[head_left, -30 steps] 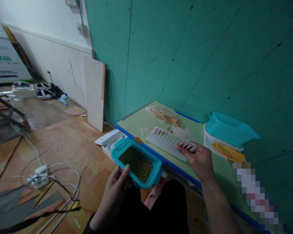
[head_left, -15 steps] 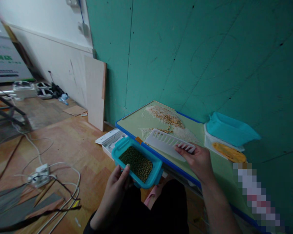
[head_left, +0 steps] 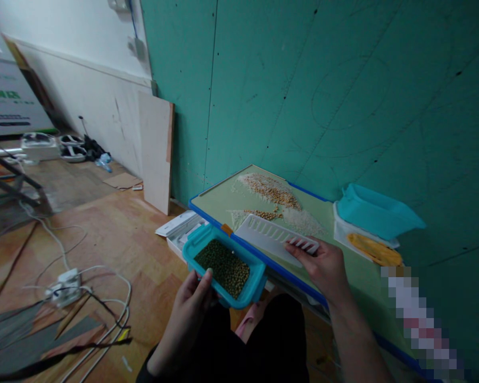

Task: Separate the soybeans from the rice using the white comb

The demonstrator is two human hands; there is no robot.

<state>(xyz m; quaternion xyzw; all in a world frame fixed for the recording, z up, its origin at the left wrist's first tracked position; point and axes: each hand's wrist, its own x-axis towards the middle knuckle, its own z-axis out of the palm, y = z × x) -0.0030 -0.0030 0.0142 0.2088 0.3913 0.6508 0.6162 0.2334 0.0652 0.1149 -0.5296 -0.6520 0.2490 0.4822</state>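
Note:
My left hand (head_left: 193,298) grips the near side of a teal plastic box (head_left: 259,274), thumb over the rim. Dark green beans (head_left: 219,260) fill part of it, with paler round ones at the right end. A small white speck shows above or on the beans. My right hand (head_left: 327,266) is closed on the right end of a white slotted plastic scraper (head_left: 263,236), held tilted at the edge of a blue-rimmed pale green board (head_left: 239,197). On the board lie yellowish beans (head_left: 289,201) and white grains (head_left: 305,221).
At the board's right stand a teal scoop-shaped container (head_left: 379,210) and an orange-yellow item (head_left: 375,250). A green wall (head_left: 255,96) rises behind. Below the board's left corner is an open white box (head_left: 178,226). Cables and a power strip (head_left: 66,287) lie on the floor, left.
The scraper and my right hand have shifted slightly down and left toward the teal box. A white speck now appears over the beans. My left hand has stayed in place.

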